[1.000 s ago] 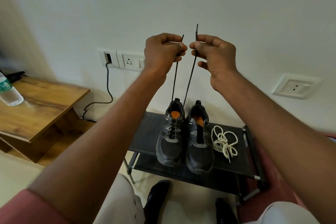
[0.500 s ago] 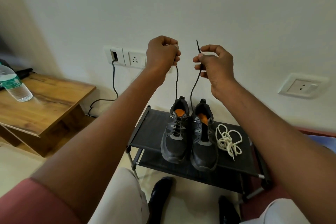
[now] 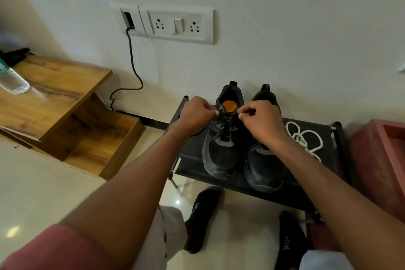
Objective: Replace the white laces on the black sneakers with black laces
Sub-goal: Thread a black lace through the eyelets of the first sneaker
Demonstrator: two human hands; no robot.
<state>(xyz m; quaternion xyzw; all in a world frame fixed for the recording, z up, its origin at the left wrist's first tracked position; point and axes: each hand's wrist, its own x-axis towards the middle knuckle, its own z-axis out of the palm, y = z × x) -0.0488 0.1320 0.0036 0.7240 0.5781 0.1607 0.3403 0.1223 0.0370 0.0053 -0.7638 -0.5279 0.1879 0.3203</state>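
Note:
Two black sneakers stand side by side on a low black rack against the wall. The left sneaker carries a black lace threaded through its eyelets. My left hand pinches one end of that lace at the shoe's top left. My right hand pinches the other end at the top right and covers the upper part of the right sneaker. A loose white lace lies coiled on the rack to the right of the shoes.
A wooden side table with a plastic water bottle stands at the left. A wall socket panel with a black cable is above. A red box is at the right. My socked feet rest on the floor.
Both hands have come down from chest height, where they held the lace ends taut above the shoe, to the top of the left sneaker. The view has tilted closer to the rack.

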